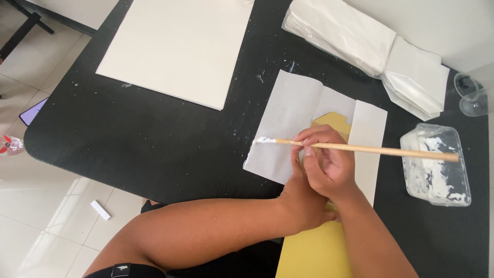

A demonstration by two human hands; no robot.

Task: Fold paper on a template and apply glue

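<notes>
My right hand [329, 162] grips a long wooden brush [381, 150], its glue-white tip touching the left edge of a folded white paper sheet [288, 123] on the black table [154, 139]. My left hand [301, 198] lies mostly hidden under the right hand, pressing on the paper and on a yellow card template [314, 252] that runs beneath the paper toward me. A yellow corner of the template [334, 121] shows between the paper's folded flaps.
A clear plastic tub with white glue [437, 164] sits to the right. A stack of folded white paper bags [370, 46] lies at the back right beside a clear glass [471, 95]. A large white board [180, 46] lies at the back left. A phone [32, 111] lies on the floor.
</notes>
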